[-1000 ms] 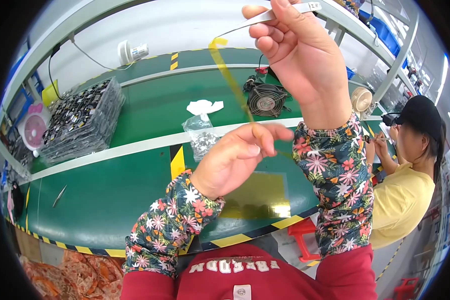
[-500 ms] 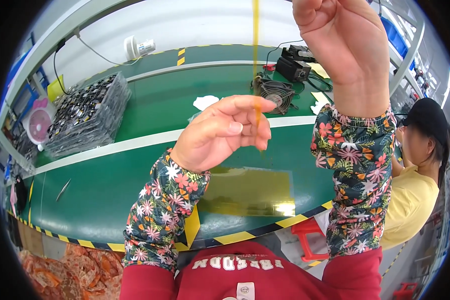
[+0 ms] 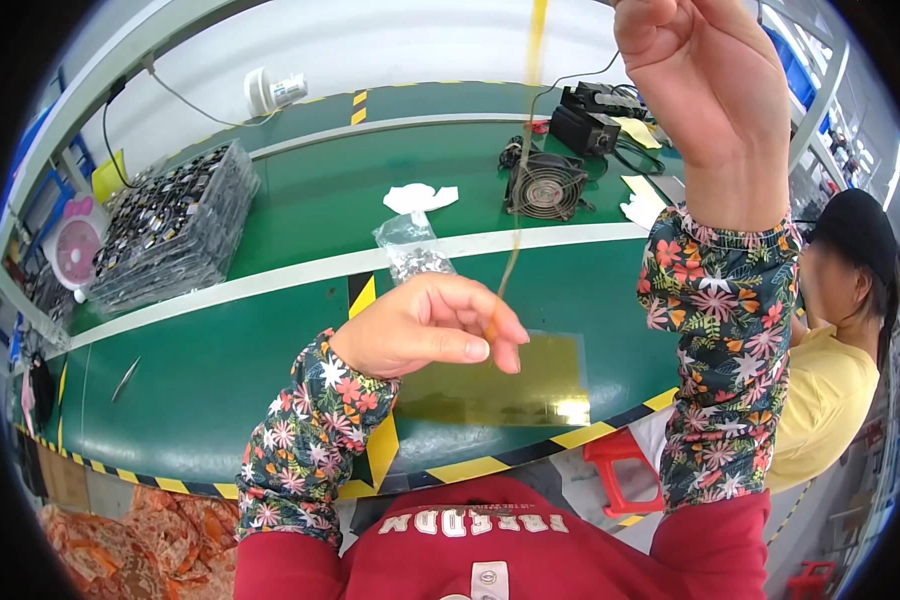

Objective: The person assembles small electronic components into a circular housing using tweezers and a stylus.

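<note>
— What do your hands have, seen from the head camera?

— My left hand (image 3: 432, 325) pinches the lower end of a thin yellow tape strip (image 3: 518, 200) between thumb and fingertips, above the amber sheet (image 3: 510, 385) that lies on the green bench (image 3: 270, 330). My right hand (image 3: 705, 90) is raised high, fingers clenched near the strip's upper end; whether they grip it I cannot tell, since the top runs out of view. The strip hangs taut and nearly upright between the two hands.

— And around them?

— Behind the strip sits a small black fan (image 3: 547, 186), with a clear bag of small parts (image 3: 413, 250) to its left and a stack of trays (image 3: 175, 225) further left. Tweezers (image 3: 125, 378) lie near the bench's front edge. A person in a yellow shirt (image 3: 820, 400) sits to my right.
</note>
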Demonstrator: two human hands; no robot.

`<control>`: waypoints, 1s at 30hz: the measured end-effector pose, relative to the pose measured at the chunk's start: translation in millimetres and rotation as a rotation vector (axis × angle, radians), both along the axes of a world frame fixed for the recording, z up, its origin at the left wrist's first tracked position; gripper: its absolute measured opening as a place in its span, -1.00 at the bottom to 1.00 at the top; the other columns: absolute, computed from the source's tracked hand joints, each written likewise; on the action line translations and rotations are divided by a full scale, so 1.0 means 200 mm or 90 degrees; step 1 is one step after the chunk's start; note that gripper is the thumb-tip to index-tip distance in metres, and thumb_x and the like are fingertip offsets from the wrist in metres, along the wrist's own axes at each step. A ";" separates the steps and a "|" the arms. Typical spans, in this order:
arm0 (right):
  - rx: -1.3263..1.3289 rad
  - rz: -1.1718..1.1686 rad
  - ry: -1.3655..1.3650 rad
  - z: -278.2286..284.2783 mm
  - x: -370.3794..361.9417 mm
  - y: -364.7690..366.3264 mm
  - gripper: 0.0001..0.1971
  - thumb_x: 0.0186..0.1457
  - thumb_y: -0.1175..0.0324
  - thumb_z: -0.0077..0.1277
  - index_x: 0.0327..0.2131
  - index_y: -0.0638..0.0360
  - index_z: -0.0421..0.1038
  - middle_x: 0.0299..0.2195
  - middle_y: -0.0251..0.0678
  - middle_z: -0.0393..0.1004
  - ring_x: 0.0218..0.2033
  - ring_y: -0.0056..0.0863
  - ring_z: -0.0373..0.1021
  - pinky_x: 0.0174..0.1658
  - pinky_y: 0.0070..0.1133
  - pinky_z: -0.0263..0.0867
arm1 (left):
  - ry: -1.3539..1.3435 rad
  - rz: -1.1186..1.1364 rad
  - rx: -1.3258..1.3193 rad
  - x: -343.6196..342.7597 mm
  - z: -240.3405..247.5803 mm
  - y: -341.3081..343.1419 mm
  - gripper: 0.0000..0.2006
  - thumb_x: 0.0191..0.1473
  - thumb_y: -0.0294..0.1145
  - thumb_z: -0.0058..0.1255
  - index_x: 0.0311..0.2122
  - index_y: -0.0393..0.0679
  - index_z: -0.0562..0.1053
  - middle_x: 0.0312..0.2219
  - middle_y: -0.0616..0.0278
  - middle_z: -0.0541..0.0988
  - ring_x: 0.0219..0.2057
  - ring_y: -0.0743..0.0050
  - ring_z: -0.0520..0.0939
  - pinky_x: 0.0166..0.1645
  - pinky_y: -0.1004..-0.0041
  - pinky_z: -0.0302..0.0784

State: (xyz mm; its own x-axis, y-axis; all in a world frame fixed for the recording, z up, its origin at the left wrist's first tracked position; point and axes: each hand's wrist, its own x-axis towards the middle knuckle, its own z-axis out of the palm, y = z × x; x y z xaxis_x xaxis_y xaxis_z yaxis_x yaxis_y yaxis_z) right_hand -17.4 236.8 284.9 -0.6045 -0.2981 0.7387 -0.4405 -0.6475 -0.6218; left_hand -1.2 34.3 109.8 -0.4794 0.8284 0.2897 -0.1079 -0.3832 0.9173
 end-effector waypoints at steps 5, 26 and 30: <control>-0.016 -0.034 0.006 -0.01 -0.03 0.09 -0.75 0.18 0.40 -0.19 -0.11 0.33 0.24 -0.37 -0.16 0.45 -0.46 -0.53 0.44 -0.42 -0.76 0.45 | -0.012 0.008 -0.033 0.03 -0.06 -0.02 -0.76 -0.03 -0.48 0.02 -0.23 -0.35 0.44 -0.44 0.08 0.56 -0.30 0.24 0.56 -0.14 0.36 0.42; 0.025 -0.064 -0.092 -0.22 0.07 0.56 -0.62 0.22 0.43 -0.29 0.06 0.42 0.05 -0.42 -0.36 0.14 -0.49 -0.70 0.09 -0.44 -0.79 0.11 | -0.200 0.162 -0.192 0.16 -0.22 -0.29 -0.76 0.01 -0.52 -0.02 -0.16 -0.32 0.44 -0.57 0.14 0.51 -0.55 0.46 0.55 -0.54 0.57 0.49; 0.091 -0.210 -0.119 -0.47 0.06 0.65 -0.60 0.17 0.36 -0.16 0.03 0.36 0.11 -0.39 -0.25 0.42 -0.55 -0.67 0.35 -0.55 -0.82 0.27 | -0.208 0.235 -0.266 0.19 -0.24 -0.44 -0.81 -0.03 -0.56 0.01 -0.25 -0.33 0.46 -0.57 0.16 0.52 -0.55 0.51 0.56 -0.57 0.61 0.47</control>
State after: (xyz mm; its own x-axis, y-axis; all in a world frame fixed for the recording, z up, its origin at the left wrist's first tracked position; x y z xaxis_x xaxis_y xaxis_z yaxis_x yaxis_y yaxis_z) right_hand -6.4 366.5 190.2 -0.8048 -0.1573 0.5724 -0.4810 -0.3922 -0.7841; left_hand 35.8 -52.8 60.9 -0.7636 0.6030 -0.2308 -0.3365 -0.0665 0.9393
